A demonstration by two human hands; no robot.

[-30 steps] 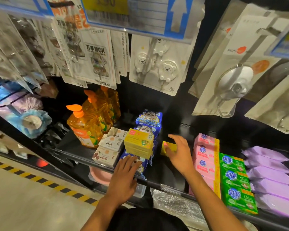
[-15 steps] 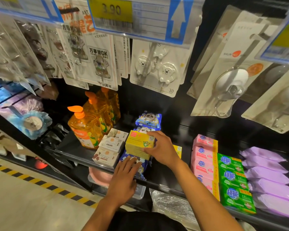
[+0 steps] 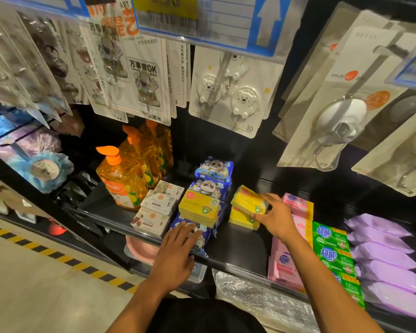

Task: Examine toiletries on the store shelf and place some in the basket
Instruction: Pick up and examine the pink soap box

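A small yellow box [image 3: 246, 200] is gripped at its right end by the right hand [image 3: 277, 218], thumb and fingers clamped across its narrow sides. The box is held tilted, just above a second yellow box [image 3: 243, 218] that lies on the shelf [image 3: 238, 239], between the yellow stack [image 3: 198, 207] on the left and the pink packs [image 3: 298, 203] on the right. The left hand [image 3: 175, 253] is laid flat, fingers straight and gripping nothing, on the near blue pack [image 3: 202, 246] under the stack. No basket can be seen.

The box is judged to be light and stiff, a carton with firm edges, probably soap inside. Its printed face may be slick, so it is best pinched across the short sides, as is done here. A one-handed lift should be enough. The blue packs beneath the stack look soft, and the stack could be tipped if they are pulled.

Half a second earlier the right hand was closed on the right end of the yellow stack. A box has since been carried off to the right and now hangs over the lone one. The left hand has stayed on the blue pack.
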